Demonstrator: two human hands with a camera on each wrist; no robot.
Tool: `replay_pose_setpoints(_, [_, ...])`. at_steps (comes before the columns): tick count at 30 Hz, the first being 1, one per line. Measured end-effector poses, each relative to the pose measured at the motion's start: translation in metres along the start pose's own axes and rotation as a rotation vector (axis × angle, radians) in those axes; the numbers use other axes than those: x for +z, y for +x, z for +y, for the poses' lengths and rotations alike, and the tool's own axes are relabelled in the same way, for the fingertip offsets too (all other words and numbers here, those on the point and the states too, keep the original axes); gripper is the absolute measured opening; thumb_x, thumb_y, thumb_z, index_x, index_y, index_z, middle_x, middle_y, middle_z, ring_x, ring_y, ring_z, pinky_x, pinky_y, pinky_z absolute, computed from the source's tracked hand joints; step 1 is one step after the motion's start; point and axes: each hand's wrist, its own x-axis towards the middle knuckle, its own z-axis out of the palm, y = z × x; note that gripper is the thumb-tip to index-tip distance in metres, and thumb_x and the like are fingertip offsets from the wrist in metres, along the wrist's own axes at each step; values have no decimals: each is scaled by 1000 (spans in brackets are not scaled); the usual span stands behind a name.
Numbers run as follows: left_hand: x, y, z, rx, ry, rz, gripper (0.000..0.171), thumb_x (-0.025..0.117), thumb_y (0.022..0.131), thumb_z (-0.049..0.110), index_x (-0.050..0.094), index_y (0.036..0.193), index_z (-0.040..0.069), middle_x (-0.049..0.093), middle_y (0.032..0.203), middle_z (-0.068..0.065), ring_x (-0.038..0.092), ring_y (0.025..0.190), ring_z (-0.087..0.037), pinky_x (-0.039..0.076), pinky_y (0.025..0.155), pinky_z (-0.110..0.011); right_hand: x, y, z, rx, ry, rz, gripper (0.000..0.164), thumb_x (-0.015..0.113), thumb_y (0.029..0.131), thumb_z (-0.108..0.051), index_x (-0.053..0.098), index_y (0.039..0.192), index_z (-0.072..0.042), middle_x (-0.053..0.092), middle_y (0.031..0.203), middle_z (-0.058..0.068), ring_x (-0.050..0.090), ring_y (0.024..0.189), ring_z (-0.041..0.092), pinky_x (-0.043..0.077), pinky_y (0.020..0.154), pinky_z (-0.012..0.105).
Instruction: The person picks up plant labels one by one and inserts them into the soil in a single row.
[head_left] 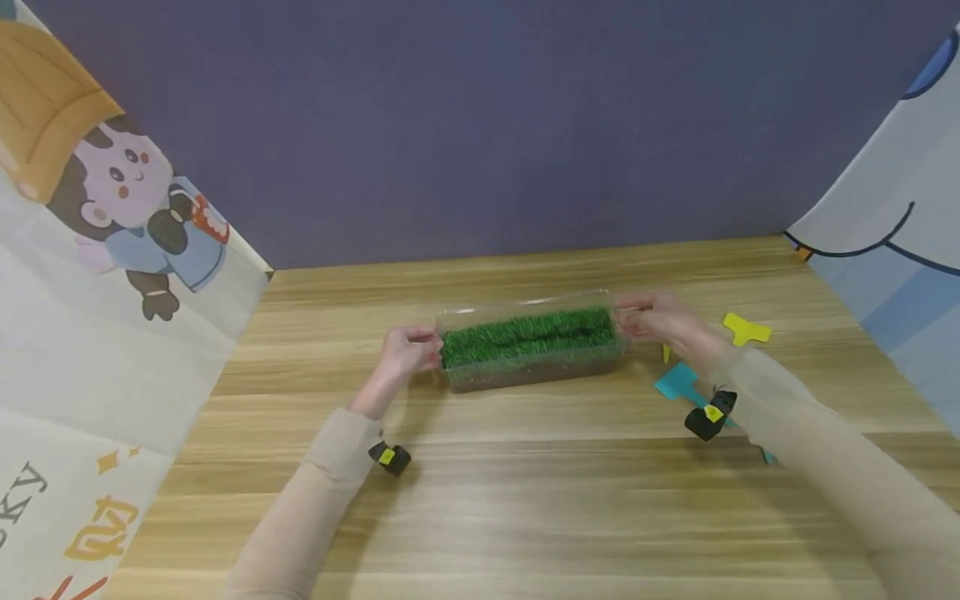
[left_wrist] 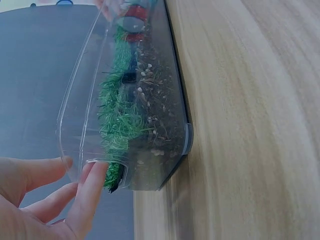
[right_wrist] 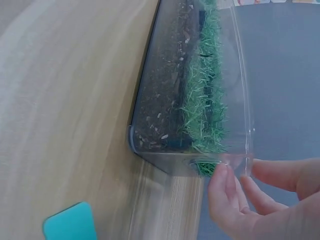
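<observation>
- Planter box (head_left: 536,372), clear-walled, lies between your two hands, on the far half of the counter (head_left: 487,500); you cannot tell whether its base touches the wood.
- Its long axis runs left to right, the right end slightly farther from you than the left.
- Your left hand (head_left: 407,350) is at the left end, so the box lies to the right of those fingers (left_wrist: 89,200), which pinch the end wall at its cutout.
- Your right hand (head_left: 656,321) is at the opposite end, the box to the left of its fingers, which likewise pinch the wall by the cutout.
- Neither hand is nearer: each touches its own end, the right hand slightly farther out.
- Green grass strips (head_left: 540,326) run lengthwise inside, above dark fill (right_wrist: 162,100).
- Just right of the box, near your right forearm, lie a blue shovel (head_left: 678,382) and, farther right, a yellow T-shaped marker (head_left: 746,329).
</observation>
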Motion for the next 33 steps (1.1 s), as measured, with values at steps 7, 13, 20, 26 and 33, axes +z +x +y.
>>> replay_pose_setpoints(7, [-1, -3, -1, 17, 11, -20, 40, 55, 82, -3, 45, 121, -10, 53, 111, -28, 59, 66, -12, 53, 78, -35, 0, -13, -2, 16, 3, -61, 48, 40, 92, -5, 23, 135, 7, 36, 130, 28, 46, 112, 32, 40, 97, 42])
replay_pose_setpoints(13, [-1, -7, -3, 7, 21, -33, 40, 55, 82, -3, 46, 121, -9, 53, 113, -26, 60, 71, -15, 54, 76, -32, 1, -18, -1, 35, 16, -22, 49, 44, 91, -6, 25, 135, 7, 43, 125, 27, 58, 93, 15, 48, 88, 31])
replay_pose_setpoints(20, [-3, -12, -6, 16, 31, -46, 39, 55, 82, -3, 46, 120, -10, 54, 110, -26, 60, 73, -17, 54, 76, -31, 5, -26, 6, 24, 40, -17, 48, 45, 91, -6, 26, 133, 9, 40, 127, 29, 60, 88, 11, 49, 85, 27])
replay_pose_setpoints(26, [-3, -17, -9, 30, 24, -66, 40, 56, 82, -3, 46, 120, -9, 54, 110, -25, 60, 76, -20, 53, 78, -35, 7, -37, 11, 15, 37, -17, 49, 44, 91, -6, 25, 134, 9, 37, 129, 30, 58, 96, 16, 48, 88, 31])
replay_pose_setpoints(33, [-4, -21, -14, 15, 27, -74, 39, 56, 82, -2, 47, 120, -8, 54, 111, -24, 59, 73, -17, 53, 77, -32, 8, -45, 17, -16, 57, -45, 51, 43, 91, -4, 22, 134, 11, 35, 128, 33, 58, 93, 12, 47, 88, 32])
